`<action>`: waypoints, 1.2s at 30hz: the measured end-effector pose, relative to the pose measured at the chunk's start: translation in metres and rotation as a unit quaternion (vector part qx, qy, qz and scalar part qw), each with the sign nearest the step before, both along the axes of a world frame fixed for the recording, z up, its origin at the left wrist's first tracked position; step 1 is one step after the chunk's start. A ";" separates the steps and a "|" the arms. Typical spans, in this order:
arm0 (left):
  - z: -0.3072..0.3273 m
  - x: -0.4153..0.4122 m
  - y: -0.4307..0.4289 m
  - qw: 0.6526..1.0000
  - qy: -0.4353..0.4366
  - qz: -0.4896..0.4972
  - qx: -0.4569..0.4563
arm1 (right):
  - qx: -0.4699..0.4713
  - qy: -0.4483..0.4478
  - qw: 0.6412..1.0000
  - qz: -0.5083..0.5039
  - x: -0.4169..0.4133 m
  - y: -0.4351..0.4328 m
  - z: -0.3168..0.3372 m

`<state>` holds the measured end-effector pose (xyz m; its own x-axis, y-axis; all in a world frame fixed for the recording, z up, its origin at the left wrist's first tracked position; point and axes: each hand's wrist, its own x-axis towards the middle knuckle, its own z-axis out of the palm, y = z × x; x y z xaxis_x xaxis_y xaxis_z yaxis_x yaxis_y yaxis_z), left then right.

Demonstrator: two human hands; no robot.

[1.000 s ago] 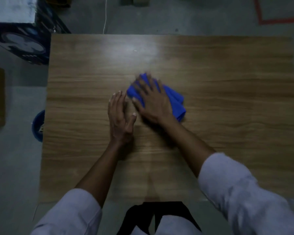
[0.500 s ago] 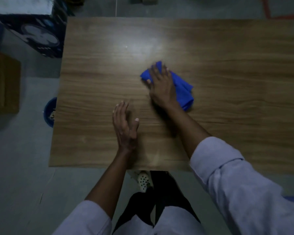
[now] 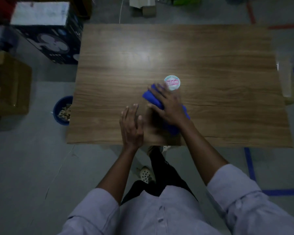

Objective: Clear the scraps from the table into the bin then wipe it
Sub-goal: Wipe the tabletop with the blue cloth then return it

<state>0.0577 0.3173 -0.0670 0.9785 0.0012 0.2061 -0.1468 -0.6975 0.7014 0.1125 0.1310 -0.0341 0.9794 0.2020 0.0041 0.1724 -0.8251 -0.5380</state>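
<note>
Right hand (image 3: 170,107) nearer, spread flat on cloth (image 3: 151,98)

The table (image 3: 210,65) is mid-brown with streaky wood grain and 1 pale glare patch. The cloth (image 3: 153,97) is bright royal blue. The round disc (image 3: 172,82) is white with pink-red lettering and a faint green rim. The bin (image 3: 62,102) is blue, its scraps (image 3: 64,112) tan. The sleeves (image 3: 241,192) are pale lilac-grey, the trousers (image 3: 161,167) black, the shoe (image 3: 145,174) white with dark dots. The floor (image 3: 32,167) is grey with blue tape (image 3: 249,165) and red tape (image 3: 251,14).

Left grip (image 3: 131,123) flat, fingers straight; right grip (image 3: 166,106) spread, palm down.
</note>
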 end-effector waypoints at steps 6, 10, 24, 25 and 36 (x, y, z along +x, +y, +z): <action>-0.026 -0.021 0.012 0.999 0.014 0.046 -0.006 | -0.105 0.068 0.979 -0.163 -0.016 0.025 -0.041; -0.037 -0.034 0.028 0.998 0.025 0.053 -0.026 | -0.121 -0.003 0.980 -0.159 -0.023 0.051 -0.056; 0.005 -0.079 0.032 0.982 0.152 0.061 -0.093 | 0.073 0.039 0.981 -0.174 -0.111 0.009 -0.004; 0.002 -0.080 0.033 0.981 0.155 0.065 -0.093 | 0.042 0.061 0.972 -0.221 -0.100 0.009 -0.012; 0.014 -0.058 0.047 0.968 0.126 0.156 -0.154 | 0.065 0.151 0.985 -0.059 -0.116 0.101 -0.019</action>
<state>-0.0005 0.3639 -0.0531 0.9398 0.3278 -0.0968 0.2406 -0.4332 0.8686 -0.0035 0.2324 -0.0529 0.9563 0.1038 -0.2733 -0.1052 -0.7500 -0.6530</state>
